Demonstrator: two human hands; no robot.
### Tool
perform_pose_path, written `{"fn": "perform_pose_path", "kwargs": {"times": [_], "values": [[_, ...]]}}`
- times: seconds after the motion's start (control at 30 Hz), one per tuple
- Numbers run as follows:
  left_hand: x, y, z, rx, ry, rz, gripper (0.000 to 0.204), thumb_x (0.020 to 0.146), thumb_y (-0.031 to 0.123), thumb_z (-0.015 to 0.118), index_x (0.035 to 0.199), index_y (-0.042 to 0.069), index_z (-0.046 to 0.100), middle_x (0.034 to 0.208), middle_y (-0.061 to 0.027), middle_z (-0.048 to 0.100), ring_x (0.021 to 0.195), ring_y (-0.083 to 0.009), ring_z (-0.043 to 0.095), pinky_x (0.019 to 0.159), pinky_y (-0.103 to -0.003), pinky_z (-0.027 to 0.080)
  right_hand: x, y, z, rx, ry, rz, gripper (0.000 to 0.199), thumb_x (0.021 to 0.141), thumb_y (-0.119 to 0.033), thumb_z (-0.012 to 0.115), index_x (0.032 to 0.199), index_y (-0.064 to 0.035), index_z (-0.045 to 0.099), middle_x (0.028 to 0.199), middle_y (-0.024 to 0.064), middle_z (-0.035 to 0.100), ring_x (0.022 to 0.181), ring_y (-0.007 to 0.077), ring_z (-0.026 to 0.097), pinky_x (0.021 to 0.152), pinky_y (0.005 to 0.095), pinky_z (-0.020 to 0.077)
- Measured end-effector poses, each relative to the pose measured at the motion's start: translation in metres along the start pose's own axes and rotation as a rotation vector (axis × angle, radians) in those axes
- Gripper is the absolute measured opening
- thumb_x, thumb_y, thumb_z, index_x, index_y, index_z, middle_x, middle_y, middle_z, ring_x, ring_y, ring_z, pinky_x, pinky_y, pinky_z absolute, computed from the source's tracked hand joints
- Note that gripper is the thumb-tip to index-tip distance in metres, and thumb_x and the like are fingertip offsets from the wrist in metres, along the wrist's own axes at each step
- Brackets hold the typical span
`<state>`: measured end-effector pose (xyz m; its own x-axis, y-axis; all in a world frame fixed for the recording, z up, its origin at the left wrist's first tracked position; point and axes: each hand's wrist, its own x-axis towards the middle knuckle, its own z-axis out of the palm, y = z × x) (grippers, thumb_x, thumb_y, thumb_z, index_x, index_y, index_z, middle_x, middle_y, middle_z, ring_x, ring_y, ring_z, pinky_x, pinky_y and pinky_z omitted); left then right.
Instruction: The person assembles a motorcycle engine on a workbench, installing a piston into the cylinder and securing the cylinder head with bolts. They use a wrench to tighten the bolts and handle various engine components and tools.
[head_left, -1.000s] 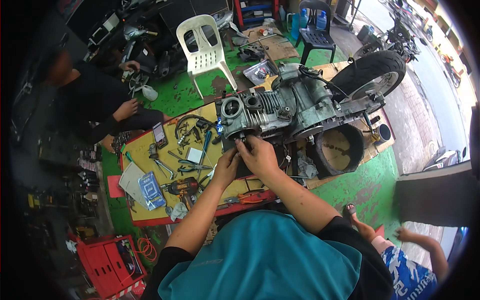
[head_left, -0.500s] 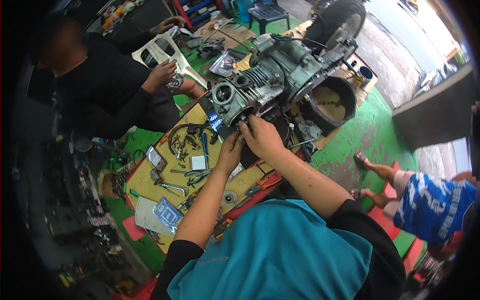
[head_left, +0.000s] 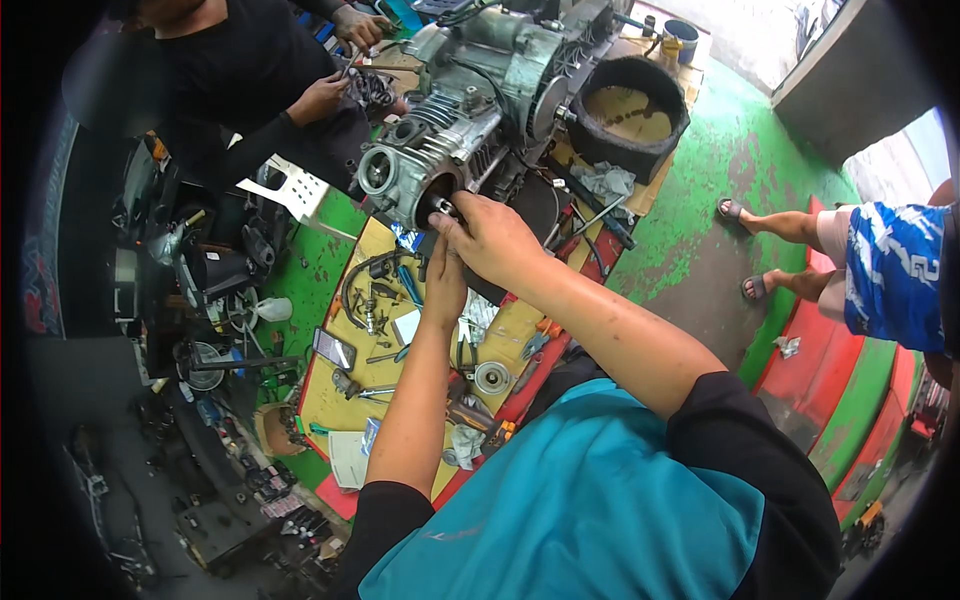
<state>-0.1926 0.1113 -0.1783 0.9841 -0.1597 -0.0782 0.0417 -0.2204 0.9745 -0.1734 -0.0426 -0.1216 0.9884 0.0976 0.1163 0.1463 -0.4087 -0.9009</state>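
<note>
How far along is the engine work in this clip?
Done: engine sits stripped on the bench, its cylinder bore open, tools laid out. In hand: right hand and left hand pinch a small part at the bore. Left: the loose parts lie unfitted.

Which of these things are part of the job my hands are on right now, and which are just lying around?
In the job:
engine, on the workbench
small metal part at its round opening
right hand, pinching that part
left hand, underneath, against the engine

Lying about:
wrenches on the yellow board
round metal disc
rag
black tyre
white plastic chair
</note>
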Motion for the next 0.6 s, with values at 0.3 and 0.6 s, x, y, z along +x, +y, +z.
{"fn": "perform_pose_path", "kwargs": {"times": [0.3, 0.6], "values": [[-0.005, -0.023, -0.006, -0.150, 0.032, -0.041, 0.055, 0.114, 0.057, 0.037, 0.111, 0.006, 0.057, 0.102, -0.0031, 0.058, 0.095, -0.0153, 0.057, 0.090, -0.034, 0.049, -0.054, 0.039, 0.005, 0.302, 0.098, -0.021, 0.054, 0.097, -0.039, 0.075, 0.134, -0.0017, 0.062, 0.120, 0.0166, 0.069, 0.103, 0.0346, 0.072, 0.087, 0.0438, 0.0577], [0.002, -0.023, -0.003, -0.311, -0.015, 0.076, 0.048, 0.112, 0.052, 0.048, 0.120, 0.006, 0.056, 0.119, -0.0093, 0.059, 0.108, -0.0218, 0.057, 0.100, -0.039, 0.045, -0.043, 0.070, 0.017, 0.374, 0.256, -0.236, 0.042, 0.097, -0.031, 0.073, 0.131, -0.0075, 0.066, 0.105, 0.0128, 0.065, 0.095, 0.0353, 0.069, 0.082, 0.0444, 0.0575]]}}
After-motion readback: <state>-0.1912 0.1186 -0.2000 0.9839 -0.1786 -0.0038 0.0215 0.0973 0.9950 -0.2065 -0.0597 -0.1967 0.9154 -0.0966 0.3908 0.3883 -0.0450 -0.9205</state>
